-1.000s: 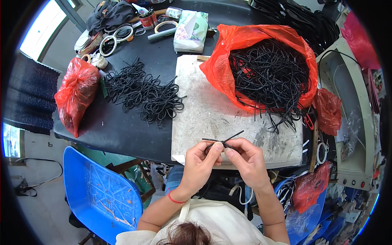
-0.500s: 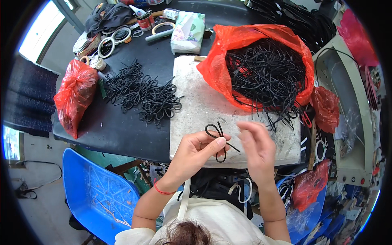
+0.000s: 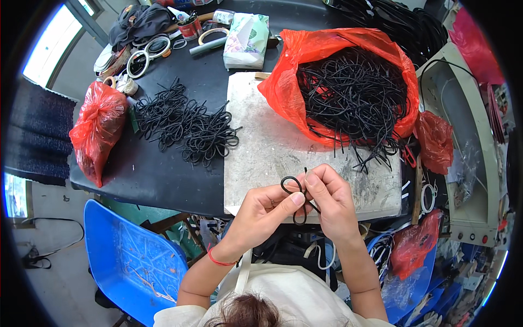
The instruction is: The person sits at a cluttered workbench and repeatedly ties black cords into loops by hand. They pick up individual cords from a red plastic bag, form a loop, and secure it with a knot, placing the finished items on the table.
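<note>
My left hand and right hand meet just over the near edge of the grey slab, fingers pinching a looped black cord between them. Beyond the slab's far right corner an open red bag spills more cords. Left of the slab, finished loops lie on the black table; a blue chair stands below.

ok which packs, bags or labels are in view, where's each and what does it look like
Soft tissue pack: table's far edge, rectangular, pale green and white, floral.
Big red bag: on the pale board, open, full of black cords.
Tied red bag: table's left edge, bulging.
Small red bag: right of the big one, crumpled.
</note>
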`<state>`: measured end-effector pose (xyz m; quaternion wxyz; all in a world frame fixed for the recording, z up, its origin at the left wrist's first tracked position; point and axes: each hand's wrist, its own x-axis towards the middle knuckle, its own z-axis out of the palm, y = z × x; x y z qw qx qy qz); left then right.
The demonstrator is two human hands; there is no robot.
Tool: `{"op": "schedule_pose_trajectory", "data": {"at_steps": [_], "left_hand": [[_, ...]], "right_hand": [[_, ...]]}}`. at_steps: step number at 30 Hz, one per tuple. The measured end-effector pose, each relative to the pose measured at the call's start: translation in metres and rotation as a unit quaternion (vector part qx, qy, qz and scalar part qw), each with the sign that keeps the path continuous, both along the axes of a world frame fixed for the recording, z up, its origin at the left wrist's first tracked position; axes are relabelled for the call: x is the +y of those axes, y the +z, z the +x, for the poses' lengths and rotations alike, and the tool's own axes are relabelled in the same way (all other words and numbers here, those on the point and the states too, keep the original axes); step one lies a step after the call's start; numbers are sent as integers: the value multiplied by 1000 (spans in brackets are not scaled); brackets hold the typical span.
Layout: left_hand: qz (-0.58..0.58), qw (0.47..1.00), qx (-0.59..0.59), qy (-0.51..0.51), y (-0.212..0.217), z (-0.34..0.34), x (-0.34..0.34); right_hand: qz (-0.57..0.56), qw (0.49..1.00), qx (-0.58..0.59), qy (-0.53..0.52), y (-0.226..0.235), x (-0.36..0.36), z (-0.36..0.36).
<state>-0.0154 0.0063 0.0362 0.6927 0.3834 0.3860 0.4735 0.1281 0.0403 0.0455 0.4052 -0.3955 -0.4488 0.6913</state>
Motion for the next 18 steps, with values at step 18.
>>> {"op": "schedule_pose_trajectory", "data": {"at_steps": [18], "left_hand": [[5, 995, -70, 65, -10, 10, -10]], "right_hand": [[-15, 999, -30, -3, -1, 0, -4]]}}
